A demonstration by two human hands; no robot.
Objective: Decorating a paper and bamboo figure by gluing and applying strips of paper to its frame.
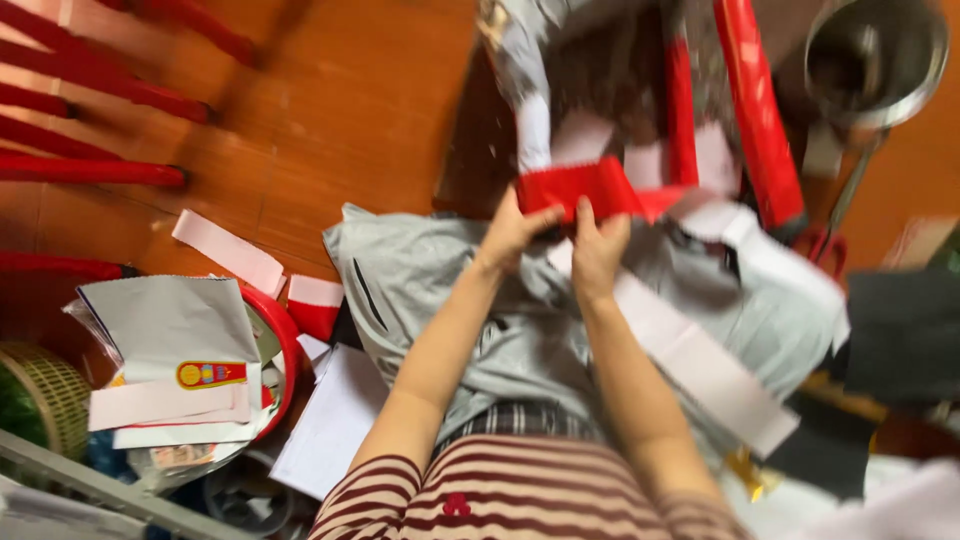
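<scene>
Red paper strip (pixel 590 190) lies crosswise, left to right, both hands (pixel 555 235) pinched shut on it.

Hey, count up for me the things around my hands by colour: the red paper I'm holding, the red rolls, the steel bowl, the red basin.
Red paper strip, held by left hand and right hand: 1
Red rolls: 2
Steel bowl: 1
Red basin: 1
Total: 5

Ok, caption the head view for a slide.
Left hand and right hand grip a red paper strip above grey cloth.
</scene>
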